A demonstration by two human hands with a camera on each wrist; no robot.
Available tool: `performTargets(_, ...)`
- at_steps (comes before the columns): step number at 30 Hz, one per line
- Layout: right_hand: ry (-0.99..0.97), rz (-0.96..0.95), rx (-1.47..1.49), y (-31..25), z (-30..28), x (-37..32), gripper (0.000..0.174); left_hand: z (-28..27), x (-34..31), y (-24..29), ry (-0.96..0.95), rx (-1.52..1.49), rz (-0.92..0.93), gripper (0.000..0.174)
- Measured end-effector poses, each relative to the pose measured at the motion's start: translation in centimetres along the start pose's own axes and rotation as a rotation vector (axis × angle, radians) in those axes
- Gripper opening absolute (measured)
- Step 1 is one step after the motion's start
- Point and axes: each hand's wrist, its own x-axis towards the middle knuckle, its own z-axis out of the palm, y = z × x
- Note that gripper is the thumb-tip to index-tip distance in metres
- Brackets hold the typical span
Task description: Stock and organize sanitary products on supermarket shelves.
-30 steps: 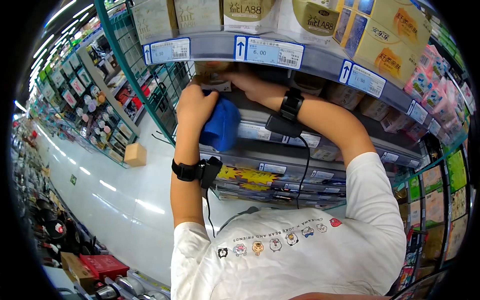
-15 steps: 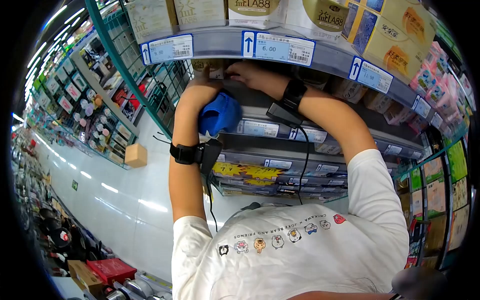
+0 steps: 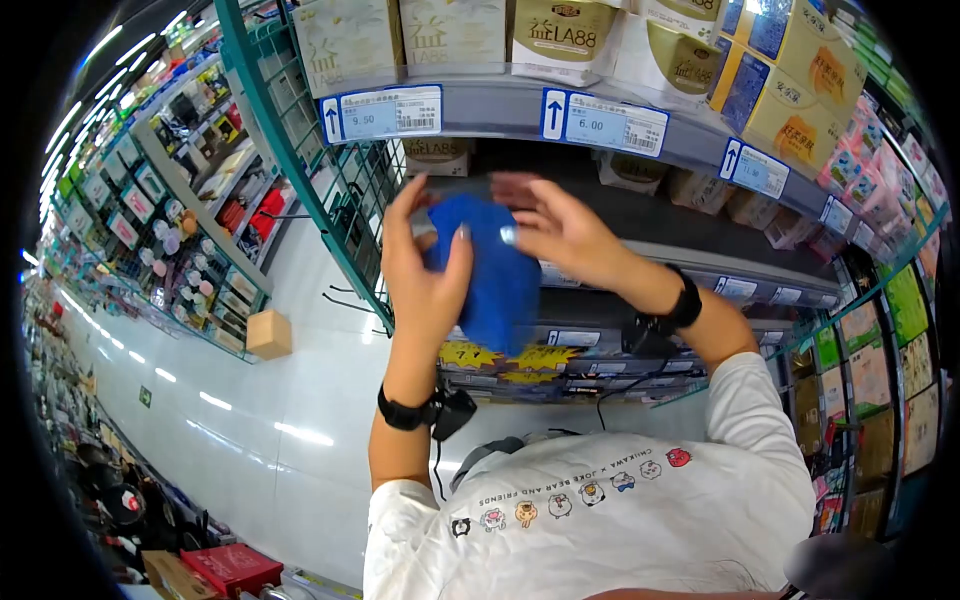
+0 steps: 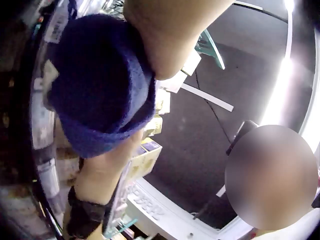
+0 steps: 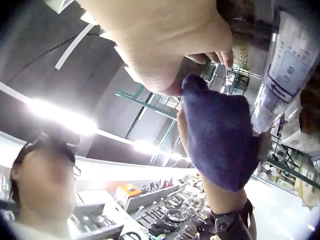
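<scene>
A blue cloth (image 3: pixel 497 280) hangs in front of the shelf (image 3: pixel 640 215), held up between both hands. My left hand (image 3: pixel 440 235) grips its left side, with the thumb across the front. My right hand (image 3: pixel 515 210) pinches its upper right edge between thumb and fingers. In the left wrist view the blue cloth (image 4: pixel 97 82) bulges below my left palm (image 4: pixel 167 35). The right wrist view shows the blue cloth (image 5: pixel 217 137) hanging from my right hand (image 5: pixel 200 67), with my left forearm behind it. Both hands are just outside the dark shelf opening.
Boxed goods (image 3: pixel 555 35) stand on the upper shelf above price tags (image 3: pixel 390 112). A green wire rack end (image 3: pixel 345 195) borders the shelf on the left. Pink packs (image 3: pixel 885 160) fill the right. A cardboard box (image 3: pixel 268 333) sits on the shiny aisle floor (image 3: pixel 240 400).
Both hands have come out from under the upper shelf. The blue cloth, earlier bunched in my left hand at the shelf, is now raised and held by both hands.
</scene>
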Motion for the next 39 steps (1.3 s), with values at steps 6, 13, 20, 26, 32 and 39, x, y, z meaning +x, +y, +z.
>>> performTargets(6, -0.163, 0.096, 0.078, -1.1, 2.8, -6.6, 0.094, -0.6, -5.2, -0.1, -0.115, -0.431, -0.004, 0.065)
performTargets(13, 0.350, 0.030, -0.500, -0.3, 4.6, -14.3, 0.076, 2.6, -8.7, 0.0, -0.528, -0.562, 0.020, 0.072)
performTargets(20, 0.960, 0.393, -0.702, -1.6, 6.3, -24.3, 0.065, 8.9, -13.8, 0.9, -0.793, -0.338, 0.020, 0.067)
performTargets(26, 1.026, 0.541, -0.769, -3.0, 6.0, -32.3, 0.065, 13.5, -19.5, 3.4, -1.136, -0.528, -0.095, 0.066)
performTargets(32, 0.777, 0.497, -0.600, -6.7, 4.4, -41.8, 0.062, 19.2, -25.9, 7.5, -1.316, -0.733, -0.305, 0.045)
performTargets(39, 1.082, 0.373, -0.749, -7.9, 2.7, -55.0, 0.016, 26.5, -33.4, 17.9, -1.359, -0.504, 0.053, 0.032)
